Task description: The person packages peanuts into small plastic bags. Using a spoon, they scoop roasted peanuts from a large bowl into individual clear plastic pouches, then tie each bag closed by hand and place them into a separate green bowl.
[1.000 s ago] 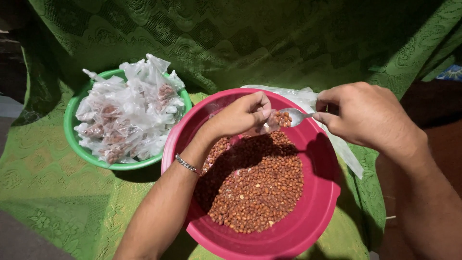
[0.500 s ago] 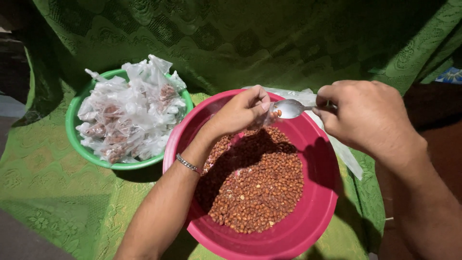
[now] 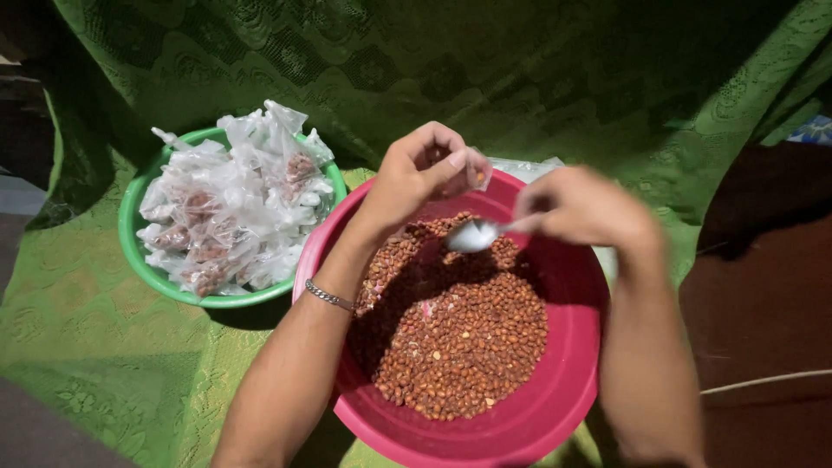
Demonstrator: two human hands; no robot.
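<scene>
A pink bowl holds a heap of red-brown peanuts. My left hand is raised over the bowl's far rim, pinching a small clear plastic bag with a few peanuts inside. My right hand, blurred, holds a metal spoon whose empty bowl points down toward the peanuts. A silver bracelet circles my left wrist.
A green bowl at the left is piled with filled, tied plastic bags. More clear plastic lies behind the pink bowl. Green lace cloth covers the surface and hangs behind. A brown surface lies at right.
The spoon emptied its peanuts into the small bag, then dropped toward the heap. My left hand lifted the bag up and back. My right hand moved left and lower.
</scene>
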